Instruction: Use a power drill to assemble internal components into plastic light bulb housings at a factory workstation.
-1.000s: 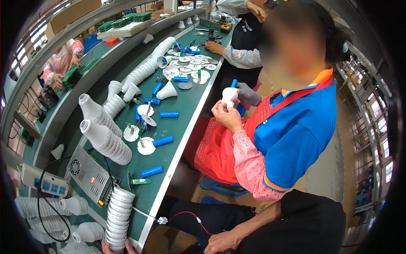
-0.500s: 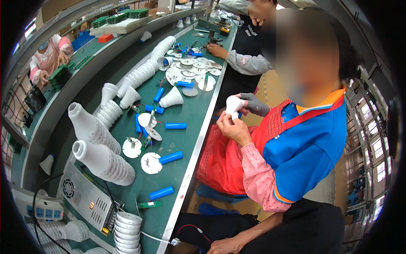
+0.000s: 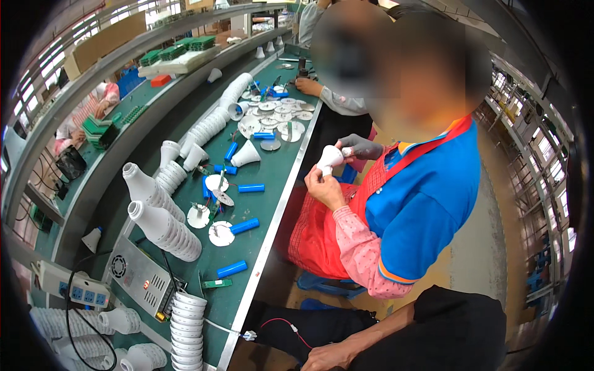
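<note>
My right hand [image 3: 331,357] shows at the lower edge, at the end of a bare forearm under a black sleeve. Its fingers curl downward, and the frame cuts off what they close on. A thin red wire [image 3: 291,324] runs from a white connector [image 3: 249,336] at the bench edge and ends by these fingers. My left hand is out of view. Nearby on the bench stand a stack of white ringed cups [image 3: 187,328], a green circuit strip [image 3: 216,284] and a blue cylindrical battery [image 3: 232,269].
Beside me a co-worker in a red apron [image 3: 309,241] holds a white bulb housing [image 3: 330,158]. White cone stacks [image 3: 162,232], a metal power supply [image 3: 139,278], a socket strip [image 3: 74,285] and white discs [image 3: 284,111] line the green bench [image 3: 260,213]. Another person's arm [image 3: 343,102] reaches in farther along.
The view has shifted, so the bench items sit differently in the picture. The co-worker's housing has turned in their hands. My right hand stays low at the same spot.
</note>
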Demonstrator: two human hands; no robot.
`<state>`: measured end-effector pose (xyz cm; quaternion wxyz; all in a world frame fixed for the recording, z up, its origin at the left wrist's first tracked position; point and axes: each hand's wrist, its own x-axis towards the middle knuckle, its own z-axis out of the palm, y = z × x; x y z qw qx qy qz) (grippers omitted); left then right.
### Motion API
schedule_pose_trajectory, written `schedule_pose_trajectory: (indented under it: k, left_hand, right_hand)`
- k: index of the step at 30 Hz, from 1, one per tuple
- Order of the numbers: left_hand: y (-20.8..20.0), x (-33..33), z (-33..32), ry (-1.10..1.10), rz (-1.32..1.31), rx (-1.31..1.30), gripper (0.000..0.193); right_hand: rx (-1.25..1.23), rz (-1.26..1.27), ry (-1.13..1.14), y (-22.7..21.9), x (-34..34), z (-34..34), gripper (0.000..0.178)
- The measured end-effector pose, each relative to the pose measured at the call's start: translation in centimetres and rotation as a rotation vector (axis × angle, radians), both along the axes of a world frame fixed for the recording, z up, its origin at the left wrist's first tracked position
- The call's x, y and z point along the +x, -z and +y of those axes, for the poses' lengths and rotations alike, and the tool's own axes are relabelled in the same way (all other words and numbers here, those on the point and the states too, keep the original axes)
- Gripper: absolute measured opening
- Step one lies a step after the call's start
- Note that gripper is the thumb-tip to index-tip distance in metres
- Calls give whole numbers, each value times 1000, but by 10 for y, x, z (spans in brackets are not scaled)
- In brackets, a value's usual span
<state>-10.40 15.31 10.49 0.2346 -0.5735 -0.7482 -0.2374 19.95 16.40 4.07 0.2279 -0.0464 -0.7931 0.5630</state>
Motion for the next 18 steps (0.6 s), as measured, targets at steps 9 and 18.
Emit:
schedule_pose_trajectory:
  k: [9, 18]
  left_hand:
    - [-13, 5, -26, -103, -110, -143, 72]
    - [-7, 7, -30, -169, -58, -122, 69]
  right_hand:
    - [25, -261, -97, -28, 7, -14, 42]
    - [82, -59, -74, -32, 19, -22, 46]
